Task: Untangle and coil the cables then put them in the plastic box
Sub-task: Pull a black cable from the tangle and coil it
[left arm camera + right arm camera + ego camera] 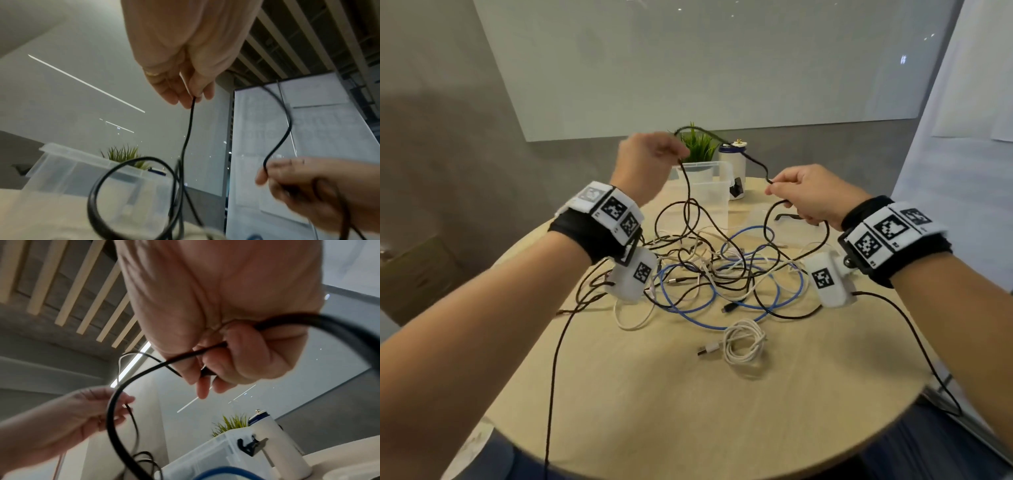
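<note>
Black cable: thin, light, limp; likely snags on the tangle, best taken near a free end. Matte black, raised at frame centre, trailing to mid-table. Left hand pinches it; right hand fisted round a loop. Plastic box behind

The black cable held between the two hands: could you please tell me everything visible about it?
The black cable is thin, flexible and dark-sheathed. The left hand pinches it high; the right hand grips it in curled fingers. It arches between them above the plastic box, and the rest hangs in loops into the tangle on the table.
</note>
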The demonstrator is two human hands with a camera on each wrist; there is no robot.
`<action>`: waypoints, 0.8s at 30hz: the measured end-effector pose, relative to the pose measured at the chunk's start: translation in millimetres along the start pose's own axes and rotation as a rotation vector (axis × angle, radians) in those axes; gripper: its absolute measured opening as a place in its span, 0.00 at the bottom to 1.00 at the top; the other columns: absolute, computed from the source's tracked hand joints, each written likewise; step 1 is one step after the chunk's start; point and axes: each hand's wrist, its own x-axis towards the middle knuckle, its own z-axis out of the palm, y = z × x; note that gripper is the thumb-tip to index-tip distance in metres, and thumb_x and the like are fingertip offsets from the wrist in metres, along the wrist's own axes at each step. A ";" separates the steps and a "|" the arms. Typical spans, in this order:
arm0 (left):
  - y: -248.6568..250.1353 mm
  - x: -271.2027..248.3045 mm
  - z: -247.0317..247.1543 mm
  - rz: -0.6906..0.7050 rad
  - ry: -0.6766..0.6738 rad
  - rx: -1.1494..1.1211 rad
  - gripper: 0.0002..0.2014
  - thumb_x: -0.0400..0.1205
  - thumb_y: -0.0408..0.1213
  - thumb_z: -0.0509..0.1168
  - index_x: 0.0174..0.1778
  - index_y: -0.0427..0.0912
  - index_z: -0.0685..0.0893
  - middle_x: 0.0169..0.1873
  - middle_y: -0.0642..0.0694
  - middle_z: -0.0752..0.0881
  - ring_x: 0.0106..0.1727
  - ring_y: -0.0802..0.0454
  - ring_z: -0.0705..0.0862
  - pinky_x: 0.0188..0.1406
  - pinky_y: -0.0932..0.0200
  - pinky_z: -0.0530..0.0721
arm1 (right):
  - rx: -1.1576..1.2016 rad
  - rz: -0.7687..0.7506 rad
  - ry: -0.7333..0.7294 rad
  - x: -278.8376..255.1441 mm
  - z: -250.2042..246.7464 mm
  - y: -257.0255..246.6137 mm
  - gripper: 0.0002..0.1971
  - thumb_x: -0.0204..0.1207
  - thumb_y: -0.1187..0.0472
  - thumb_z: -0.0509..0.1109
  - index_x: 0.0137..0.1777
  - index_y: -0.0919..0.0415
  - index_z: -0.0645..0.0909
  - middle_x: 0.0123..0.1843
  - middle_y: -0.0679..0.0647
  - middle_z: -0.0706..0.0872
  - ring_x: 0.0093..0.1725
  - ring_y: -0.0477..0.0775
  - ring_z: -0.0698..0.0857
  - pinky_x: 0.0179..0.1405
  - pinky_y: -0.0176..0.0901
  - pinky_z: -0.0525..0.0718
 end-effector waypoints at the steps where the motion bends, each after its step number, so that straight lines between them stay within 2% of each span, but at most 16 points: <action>1: 1.2 3.5 -6.5 0.002 0.045 -0.074 0.12 0.82 0.31 0.66 0.40 0.54 0.84 0.40 0.57 0.88 0.41 0.61 0.86 0.54 0.57 0.87 | -0.050 0.008 0.020 1.5 0.2 1.7 0.09 0.83 0.54 0.62 0.53 0.52 0.84 0.41 0.56 0.78 0.24 0.49 0.68 0.20 0.37 0.67; 4: 5.2 6.7 -23.9 0.008 0.115 -0.170 0.13 0.81 0.35 0.69 0.42 0.55 0.71 0.36 0.54 0.89 0.39 0.57 0.87 0.42 0.61 0.84 | -0.128 0.032 0.085 5.3 -1.4 6.0 0.13 0.85 0.55 0.57 0.61 0.53 0.83 0.45 0.55 0.81 0.32 0.52 0.75 0.24 0.39 0.72; 6: 3.4 6.0 -28.9 0.009 0.080 -0.165 0.11 0.80 0.35 0.69 0.42 0.55 0.74 0.35 0.53 0.89 0.40 0.53 0.87 0.46 0.56 0.86 | -0.158 0.029 0.111 7.6 -0.4 6.4 0.14 0.86 0.57 0.57 0.63 0.53 0.82 0.51 0.52 0.82 0.42 0.53 0.82 0.30 0.40 0.77; 7: 3.0 4.0 -29.1 0.009 0.041 -0.138 0.09 0.80 0.35 0.69 0.41 0.54 0.78 0.35 0.54 0.88 0.39 0.53 0.86 0.48 0.55 0.87 | -0.161 -0.002 0.125 8.2 1.0 5.0 0.14 0.85 0.58 0.56 0.63 0.54 0.82 0.52 0.51 0.82 0.47 0.54 0.83 0.36 0.42 0.78; 10: 5.3 -7.5 -20.5 0.021 -0.063 -0.007 0.05 0.81 0.35 0.68 0.43 0.49 0.84 0.34 0.57 0.84 0.34 0.63 0.81 0.38 0.69 0.81 | -0.106 -0.167 0.193 4.5 8.2 -7.9 0.15 0.86 0.58 0.56 0.64 0.58 0.82 0.51 0.48 0.82 0.53 0.51 0.79 0.53 0.45 0.79; 12: 8.9 -15.4 -11.8 0.056 -0.096 -0.001 0.04 0.81 0.34 0.68 0.44 0.48 0.85 0.33 0.58 0.84 0.34 0.65 0.81 0.37 0.72 0.80 | -0.039 -0.298 0.188 -3.6 14.1 -22.6 0.16 0.86 0.52 0.59 0.67 0.56 0.81 0.56 0.49 0.84 0.55 0.48 0.81 0.55 0.42 0.79; 14: 14.3 -22.4 -2.7 0.090 -0.132 -0.105 0.06 0.80 0.31 0.69 0.41 0.48 0.85 0.32 0.55 0.85 0.33 0.61 0.82 0.40 0.67 0.83 | -0.021 -0.396 0.101 -8.8 20.3 -35.5 0.21 0.83 0.47 0.63 0.74 0.54 0.75 0.60 0.48 0.82 0.56 0.45 0.81 0.53 0.35 0.79; 16: 21.3 -27.5 4.3 0.106 -0.152 -0.276 0.09 0.79 0.27 0.70 0.39 0.47 0.84 0.32 0.51 0.85 0.32 0.57 0.82 0.42 0.61 0.85 | -0.016 -0.440 -0.020 -10.2 26.9 -43.8 0.23 0.83 0.49 0.65 0.76 0.54 0.72 0.60 0.48 0.81 0.50 0.43 0.82 0.51 0.34 0.79; 17: 24.7 -29.3 5.8 0.115 -0.152 -0.343 0.10 0.78 0.24 0.69 0.39 0.45 0.83 0.32 0.49 0.84 0.32 0.57 0.81 0.41 0.59 0.85 | 0.017 -0.449 -0.077 -10.2 29.9 -45.9 0.20 0.83 0.53 0.65 0.73 0.56 0.75 0.55 0.48 0.84 0.45 0.41 0.82 0.47 0.32 0.79; 19: 27.9 -32.2 5.6 0.130 -0.162 -0.389 0.11 0.79 0.23 0.68 0.42 0.45 0.80 0.31 0.48 0.83 0.33 0.55 0.82 0.42 0.57 0.84 | 0.089 -0.440 -0.146 -9.4 33.1 -46.1 0.09 0.85 0.60 0.63 0.58 0.60 0.82 0.39 0.48 0.85 0.33 0.41 0.81 0.34 0.30 0.78; 20: 25.6 -33.0 5.3 0.126 -0.176 -0.360 0.11 0.79 0.24 0.68 0.44 0.47 0.79 0.31 0.49 0.83 0.35 0.52 0.82 0.43 0.54 0.84 | 0.109 -0.430 -0.148 -9.0 33.2 -45.3 0.09 0.85 0.61 0.62 0.52 0.60 0.84 0.33 0.47 0.84 0.29 0.43 0.80 0.30 0.31 0.76; 22: 16.7 -37.3 5.6 0.073 -0.239 -0.164 0.11 0.81 0.29 0.67 0.46 0.51 0.77 0.34 0.49 0.84 0.38 0.45 0.83 0.46 0.50 0.85 | 0.185 -0.407 -0.109 -7.4 30.9 -41.9 0.11 0.86 0.62 0.60 0.45 0.59 0.83 0.27 0.48 0.82 0.25 0.45 0.79 0.25 0.34 0.75; 24: 0.6 -44.6 8.5 0.007 -0.344 0.067 0.09 0.81 0.33 0.67 0.45 0.54 0.77 0.37 0.50 0.85 0.39 0.46 0.83 0.44 0.53 0.85 | 0.330 -0.358 -0.021 -4.0 24.0 -38.9 0.13 0.86 0.62 0.59 0.42 0.58 0.81 0.25 0.48 0.82 0.21 0.45 0.77 0.21 0.35 0.74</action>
